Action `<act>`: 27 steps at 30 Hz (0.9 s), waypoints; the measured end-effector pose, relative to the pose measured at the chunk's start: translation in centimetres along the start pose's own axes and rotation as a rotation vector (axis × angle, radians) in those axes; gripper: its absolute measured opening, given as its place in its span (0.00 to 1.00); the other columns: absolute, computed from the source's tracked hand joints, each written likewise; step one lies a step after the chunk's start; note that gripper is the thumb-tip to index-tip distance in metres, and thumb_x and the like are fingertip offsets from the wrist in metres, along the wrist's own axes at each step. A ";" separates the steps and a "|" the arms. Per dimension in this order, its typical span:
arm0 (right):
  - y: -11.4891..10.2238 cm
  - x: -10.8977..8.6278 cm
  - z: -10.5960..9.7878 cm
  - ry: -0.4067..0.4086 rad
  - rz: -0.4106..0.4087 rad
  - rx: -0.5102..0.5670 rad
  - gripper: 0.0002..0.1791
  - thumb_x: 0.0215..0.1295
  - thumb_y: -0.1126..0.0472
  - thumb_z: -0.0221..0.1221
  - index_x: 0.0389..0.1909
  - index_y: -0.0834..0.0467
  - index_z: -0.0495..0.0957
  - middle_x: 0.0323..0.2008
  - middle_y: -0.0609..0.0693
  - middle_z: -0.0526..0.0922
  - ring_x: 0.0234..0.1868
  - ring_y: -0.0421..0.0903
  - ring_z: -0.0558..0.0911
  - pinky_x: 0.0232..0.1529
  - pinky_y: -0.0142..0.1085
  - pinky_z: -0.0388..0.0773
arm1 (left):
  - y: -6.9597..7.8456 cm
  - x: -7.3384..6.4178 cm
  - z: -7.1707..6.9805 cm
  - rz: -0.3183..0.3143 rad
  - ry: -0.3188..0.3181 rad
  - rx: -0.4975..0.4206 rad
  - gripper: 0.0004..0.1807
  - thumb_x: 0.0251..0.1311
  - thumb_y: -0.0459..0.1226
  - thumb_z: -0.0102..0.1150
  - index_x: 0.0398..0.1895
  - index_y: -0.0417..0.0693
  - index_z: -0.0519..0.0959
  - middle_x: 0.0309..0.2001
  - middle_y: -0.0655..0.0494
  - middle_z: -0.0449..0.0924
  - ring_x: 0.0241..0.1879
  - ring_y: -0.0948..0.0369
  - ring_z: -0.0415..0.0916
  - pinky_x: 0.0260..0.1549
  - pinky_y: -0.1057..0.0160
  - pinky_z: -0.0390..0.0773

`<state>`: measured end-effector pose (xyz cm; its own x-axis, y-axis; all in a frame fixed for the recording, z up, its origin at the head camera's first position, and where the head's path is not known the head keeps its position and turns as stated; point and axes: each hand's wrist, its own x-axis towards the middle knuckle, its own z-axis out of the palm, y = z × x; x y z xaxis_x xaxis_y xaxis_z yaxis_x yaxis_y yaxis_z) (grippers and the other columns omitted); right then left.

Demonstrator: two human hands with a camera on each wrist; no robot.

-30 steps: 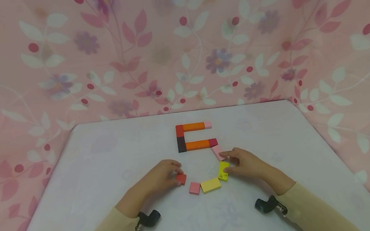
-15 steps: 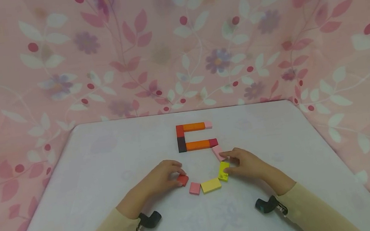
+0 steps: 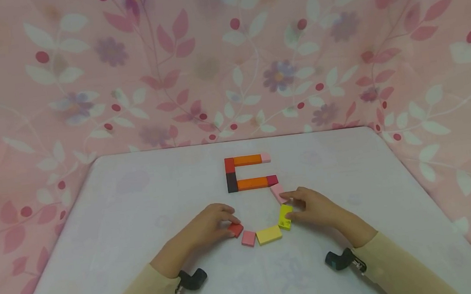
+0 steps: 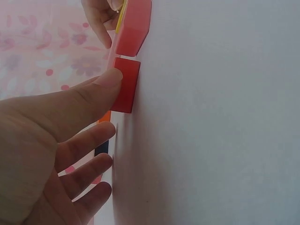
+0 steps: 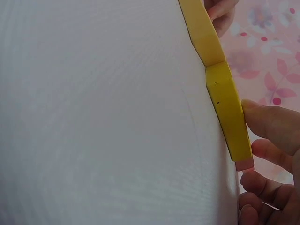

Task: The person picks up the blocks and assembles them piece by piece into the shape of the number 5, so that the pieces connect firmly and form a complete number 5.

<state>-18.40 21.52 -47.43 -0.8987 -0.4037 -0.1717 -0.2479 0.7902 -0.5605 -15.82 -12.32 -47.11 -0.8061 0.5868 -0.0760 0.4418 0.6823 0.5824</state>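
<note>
My left hand (image 3: 214,223) pinches a small red block (image 3: 237,230) at the left end of a curved row on the white table. In the left wrist view, the thumb presses the red block's (image 4: 128,89) face, and a narrow gap parts it from the coral-pink block (image 4: 135,28). Across the row, my right hand (image 3: 313,208) has its thumb at a bright yellow block (image 3: 285,218) and a fingertip by the pale pink block (image 3: 277,193). In the right wrist view, that thumb rests at the edge of the bright yellow block (image 5: 229,112), its other fingers loosely bent.
A pale yellow block (image 3: 269,235) lies between the coral-pink and bright yellow ones. Farther back, orange blocks (image 3: 252,183), a red block (image 3: 229,165), a black block (image 3: 232,182) and small pink and crimson end pieces form a bracket. A floral cloth (image 3: 226,69) hangs behind the table.
My left hand has slid the red block a little to the right and turned it, bringing it closer to the coral-pink block. The right hand has stayed in place.
</note>
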 end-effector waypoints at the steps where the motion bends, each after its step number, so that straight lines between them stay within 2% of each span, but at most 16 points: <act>1: 0.0 0.0 0.0 -0.001 0.002 -0.001 0.36 0.56 0.46 0.73 0.67 0.42 0.75 0.35 0.43 0.74 0.40 0.44 0.73 0.39 0.35 0.76 | 0.0 0.0 0.0 0.007 0.001 0.004 0.15 0.59 0.40 0.71 0.50 0.57 0.87 0.60 0.54 0.77 0.65 0.52 0.68 0.66 0.48 0.69; 8: 0.0 0.0 0.1 -0.006 -0.001 -0.004 0.36 0.56 0.46 0.72 0.68 0.42 0.74 0.35 0.43 0.74 0.40 0.44 0.73 0.39 0.35 0.76 | 0.0 -0.1 0.1 0.005 -0.009 0.010 0.15 0.60 0.41 0.71 0.50 0.58 0.87 0.60 0.55 0.77 0.65 0.52 0.68 0.66 0.48 0.68; 15: 0.1 0.1 0.1 -0.004 0.001 -0.005 0.36 0.56 0.46 0.73 0.67 0.41 0.75 0.35 0.43 0.74 0.40 0.44 0.73 0.39 0.35 0.76 | -0.1 -0.3 0.0 0.033 -0.006 0.008 0.15 0.59 0.40 0.72 0.49 0.57 0.87 0.59 0.54 0.77 0.64 0.51 0.68 0.66 0.48 0.68; 27: 0.3 0.2 -0.2 -0.002 -0.032 0.004 0.35 0.57 0.47 0.72 0.67 0.44 0.75 0.35 0.44 0.74 0.39 0.45 0.73 0.37 0.35 0.76 | 0.2 -0.2 -0.2 0.012 -0.028 0.000 0.15 0.59 0.41 0.72 0.50 0.59 0.87 0.60 0.56 0.77 0.65 0.53 0.67 0.67 0.48 0.67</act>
<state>-18.73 21.80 -47.42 -0.8897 -0.4293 -0.1553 -0.2746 0.7750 -0.5692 -15.66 -12.42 -46.84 -0.7897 0.6067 -0.0914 0.4512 0.6752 0.5835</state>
